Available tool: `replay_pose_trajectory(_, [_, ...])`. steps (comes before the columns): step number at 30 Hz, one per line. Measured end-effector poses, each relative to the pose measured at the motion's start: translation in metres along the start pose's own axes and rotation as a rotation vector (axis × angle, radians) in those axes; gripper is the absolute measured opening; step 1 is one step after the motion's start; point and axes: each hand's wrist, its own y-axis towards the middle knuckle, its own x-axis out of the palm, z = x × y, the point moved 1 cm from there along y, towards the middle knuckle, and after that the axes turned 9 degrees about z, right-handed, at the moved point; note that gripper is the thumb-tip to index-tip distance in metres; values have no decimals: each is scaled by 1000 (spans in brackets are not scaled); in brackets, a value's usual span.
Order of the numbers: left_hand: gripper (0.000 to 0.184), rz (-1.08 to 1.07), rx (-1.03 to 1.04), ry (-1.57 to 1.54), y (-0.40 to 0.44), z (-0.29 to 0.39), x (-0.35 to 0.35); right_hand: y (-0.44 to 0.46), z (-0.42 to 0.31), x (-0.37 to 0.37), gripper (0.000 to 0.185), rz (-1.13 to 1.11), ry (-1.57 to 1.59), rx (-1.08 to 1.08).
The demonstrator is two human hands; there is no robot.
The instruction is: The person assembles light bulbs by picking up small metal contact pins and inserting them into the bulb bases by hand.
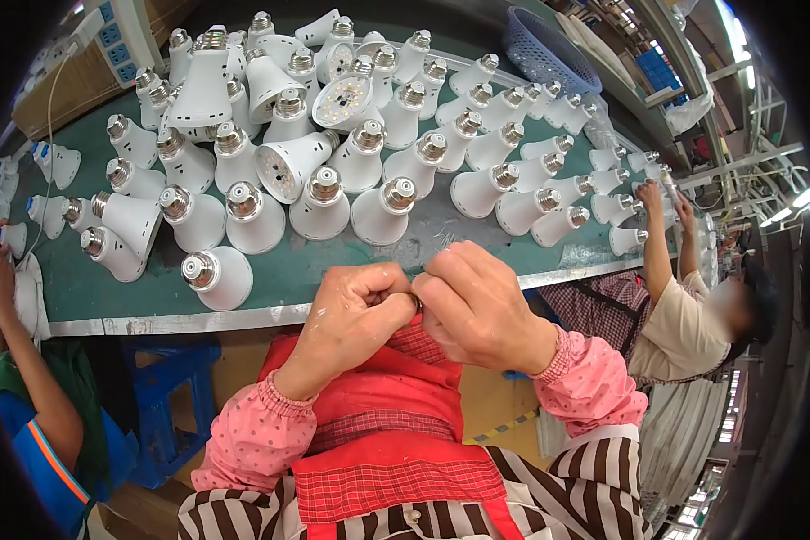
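Left hand (355, 313) and right hand (486, 310) meet at the centre of the frame, fingers curled; whether they hold something small cannot be told. Beyond them, white bulbs (383, 214) crowd a green table (288, 274) across the upper half, with a blue basket (562, 56) upper right

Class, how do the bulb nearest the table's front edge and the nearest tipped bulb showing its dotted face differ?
Pose: the front bulb stands cap up; the tipped bulb lies over sideways.
Face: the tipped bulb's dotted round face shows; the front bulb's is hidden.
Both have white, flared bodies.
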Motion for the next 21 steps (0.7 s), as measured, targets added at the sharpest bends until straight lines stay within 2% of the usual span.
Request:
replay_pose_trajectory(1, [11,-5,-13,-19,0,0,-1,1,-1,-1,23,-12,-3,-4])
replay_pose_trajectory(4, [10,-37,-60,-127,-2,9,-4,-8,1,4,20,94,244,289])
replay_pose_trajectory(7, [11,-74,-120,-177,-3,15,-9,-11,1,2,16,60,399,490])
replay_pose_trajectory(11, [11,-92,-97,-218,-4,10,-11,-6,-2,8,15,103,396,484])
replay_pose_trajectory(14, [9,162,133,-7,-12,12,-14,10,0,10,15,120,313,413])
replay_pose_trajectory(17, [27,701,744,574,-10,24,-23,36,8,14,13,200,239,354])
replay_pose_trajectory(18, [46,724,717,575,-7,22,-26,48,11,13,13,192,169,297])
replay_pose_trajectory(21, [54,761,787,618,18,20,-27,75,25,28,16,205,163,209])
